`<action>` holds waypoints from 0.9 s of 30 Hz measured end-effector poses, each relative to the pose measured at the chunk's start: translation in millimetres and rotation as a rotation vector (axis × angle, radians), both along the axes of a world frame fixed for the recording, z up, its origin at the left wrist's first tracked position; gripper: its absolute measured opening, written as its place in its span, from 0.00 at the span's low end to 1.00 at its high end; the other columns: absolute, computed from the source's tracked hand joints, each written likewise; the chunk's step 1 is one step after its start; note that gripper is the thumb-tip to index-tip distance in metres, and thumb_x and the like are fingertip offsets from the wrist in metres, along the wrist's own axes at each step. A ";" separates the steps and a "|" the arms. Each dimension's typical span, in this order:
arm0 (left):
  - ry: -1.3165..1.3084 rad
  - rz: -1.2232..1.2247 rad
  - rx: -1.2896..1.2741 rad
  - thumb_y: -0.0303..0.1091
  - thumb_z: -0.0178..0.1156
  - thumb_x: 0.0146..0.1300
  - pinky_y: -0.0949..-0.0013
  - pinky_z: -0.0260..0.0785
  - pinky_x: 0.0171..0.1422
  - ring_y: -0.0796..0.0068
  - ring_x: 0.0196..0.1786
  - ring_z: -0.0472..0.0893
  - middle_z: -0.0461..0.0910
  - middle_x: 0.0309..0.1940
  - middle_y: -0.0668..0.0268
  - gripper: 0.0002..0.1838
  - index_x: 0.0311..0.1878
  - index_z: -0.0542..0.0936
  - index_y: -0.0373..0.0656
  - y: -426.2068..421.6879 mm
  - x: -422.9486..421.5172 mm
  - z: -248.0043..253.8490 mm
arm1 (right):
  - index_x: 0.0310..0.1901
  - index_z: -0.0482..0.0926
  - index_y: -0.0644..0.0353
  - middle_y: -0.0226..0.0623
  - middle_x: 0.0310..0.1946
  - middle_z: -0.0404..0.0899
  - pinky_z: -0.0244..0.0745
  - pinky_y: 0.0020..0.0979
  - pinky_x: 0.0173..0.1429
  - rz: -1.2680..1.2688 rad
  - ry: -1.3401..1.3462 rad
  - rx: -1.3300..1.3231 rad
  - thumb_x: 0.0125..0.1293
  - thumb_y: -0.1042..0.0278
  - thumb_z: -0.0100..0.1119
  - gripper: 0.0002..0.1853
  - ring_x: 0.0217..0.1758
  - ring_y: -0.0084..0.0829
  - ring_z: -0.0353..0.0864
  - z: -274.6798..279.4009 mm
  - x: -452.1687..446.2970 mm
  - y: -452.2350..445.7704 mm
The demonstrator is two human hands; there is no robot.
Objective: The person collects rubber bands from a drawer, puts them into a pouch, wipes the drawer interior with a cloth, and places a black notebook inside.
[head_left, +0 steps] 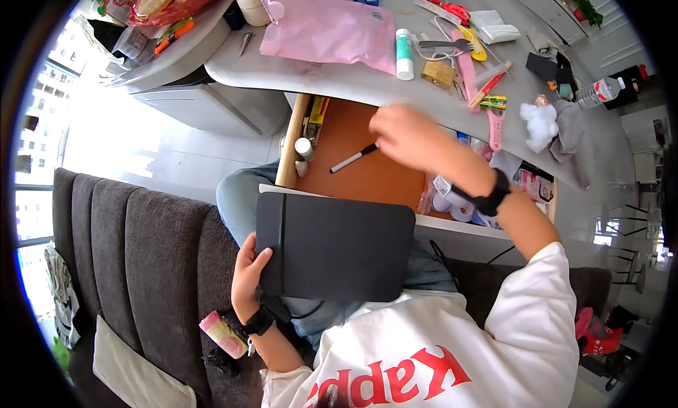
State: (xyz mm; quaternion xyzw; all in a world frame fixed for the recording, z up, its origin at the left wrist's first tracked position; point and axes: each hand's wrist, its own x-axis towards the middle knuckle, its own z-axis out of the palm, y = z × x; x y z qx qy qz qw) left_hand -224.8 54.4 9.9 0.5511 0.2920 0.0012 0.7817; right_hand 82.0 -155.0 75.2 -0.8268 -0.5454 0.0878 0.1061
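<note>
My left hand (251,274) grips the left edge of a black notebook (339,246) with an elastic band, which rests over my lap. Above the open drawer (285,143) is my right hand (402,134), blurred, its fingers bent and pointing left; whether anything is between them I cannot make out. Just below those fingers a black and white marker (353,158) lies on the brown drawer bottom. A small white bottle (304,149) and a yellow box (318,111) are at the drawer's left side. Packets and tape rolls (459,209) fill its right part.
On the table (240,63) lie a pink bag (328,30), a green and white tube (404,55), a gold padlock (438,74), red scissors (452,9) and a white fluffy item (539,126). A plastic bottle (600,92) is at the right. The sofa (162,246) surrounds my legs.
</note>
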 end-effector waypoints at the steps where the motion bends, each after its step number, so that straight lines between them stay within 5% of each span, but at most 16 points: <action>1: 0.004 -0.002 -0.005 0.22 0.51 0.63 0.80 0.69 0.49 0.82 0.43 0.76 0.76 0.43 0.66 0.17 0.55 0.68 0.33 0.6 0.5 -0.3 | 0.33 0.75 0.63 0.38 0.34 0.74 0.69 0.36 0.49 0.069 -0.072 0.016 0.50 0.75 0.55 0.07 0.43 0.38 0.73 -26.0 -9.3 2.3; 8: 0.029 -0.033 0.160 0.23 0.52 0.63 0.78 0.67 0.52 0.80 0.46 0.75 0.75 0.46 0.63 0.19 0.58 0.65 0.31 0.4 0.3 6.9 | 0.30 0.74 0.62 0.36 0.30 0.75 0.70 0.33 0.48 0.242 -0.241 -0.158 0.47 0.72 0.59 0.07 0.39 0.37 0.76 -113.9 -7.5 10.7; 12: 0.137 -0.133 0.627 0.29 0.55 0.63 0.77 0.66 0.54 0.78 0.47 0.75 0.75 0.47 0.56 0.27 0.62 0.60 0.28 -8.9 -2.0 23.1 | 0.30 0.74 0.62 0.37 0.30 0.75 0.71 0.36 0.43 0.074 -0.078 -0.041 0.47 0.72 0.59 0.07 0.35 0.40 0.76 -42.5 -13.7 -8.2; 14: 0.374 -0.219 0.689 0.35 0.58 0.61 0.73 0.63 0.59 0.66 0.53 0.74 0.70 0.53 0.49 0.32 0.64 0.58 0.30 -25.1 11.0 62.9 | 0.31 0.74 0.62 0.39 0.30 0.75 0.71 0.37 0.40 -0.066 -0.057 0.098 0.48 0.72 0.59 0.08 0.34 0.41 0.76 6.3 -15.1 -14.9; 16: 0.411 -0.245 0.804 0.36 0.58 0.61 0.69 0.61 0.62 0.58 0.57 0.71 0.68 0.56 0.46 0.32 0.64 0.60 0.32 -35.5 11.0 70.6 | 0.30 0.74 0.62 0.41 0.29 0.75 0.72 0.40 0.38 -0.254 -0.211 0.297 0.47 0.72 0.59 0.08 0.34 0.43 0.76 41.6 -4.8 -27.7; 19: 0.311 -0.339 1.364 0.36 0.57 0.60 0.63 0.59 0.64 0.50 0.60 0.67 0.64 0.60 0.47 0.30 0.63 0.61 0.35 -45.7 1.6 58.7 | 0.32 0.75 0.62 0.40 0.29 0.74 0.72 0.41 0.39 -0.410 -0.390 0.318 0.49 0.73 0.59 0.08 0.34 0.43 0.76 59.4 43.0 -50.1; 23: 0.201 -0.335 1.242 0.32 0.59 0.58 0.62 0.58 0.65 0.52 0.63 0.65 0.64 0.62 0.52 0.29 0.63 0.63 0.37 -51.4 21.4 82.3 | 0.35 0.75 0.64 0.41 0.30 0.75 0.72 0.41 0.40 -0.428 -0.519 0.123 0.50 0.73 0.59 0.09 0.34 0.43 0.76 40.3 99.8 -64.1; 26: 0.140 -0.377 1.237 0.32 0.58 0.58 0.63 0.59 0.65 0.53 0.63 0.65 0.65 0.61 0.53 0.29 0.63 0.63 0.37 -50.0 36.6 92.1 | 0.39 0.74 0.61 0.42 0.32 0.75 0.71 0.42 0.43 -0.322 -0.689 0.377 0.54 0.71 0.56 0.10 0.36 0.46 0.76 38.5 85.9 -41.0; 27: 0.097 -0.374 1.246 0.34 0.58 0.58 0.60 0.61 0.62 0.53 0.60 0.68 0.68 0.57 0.53 0.28 0.61 0.65 0.36 -49.8 44.2 93.1 | 0.38 0.74 0.62 0.43 0.35 0.76 0.71 0.41 0.44 -0.289 -0.525 0.447 0.54 0.71 0.56 0.10 0.39 0.46 0.76 37.1 70.1 -26.8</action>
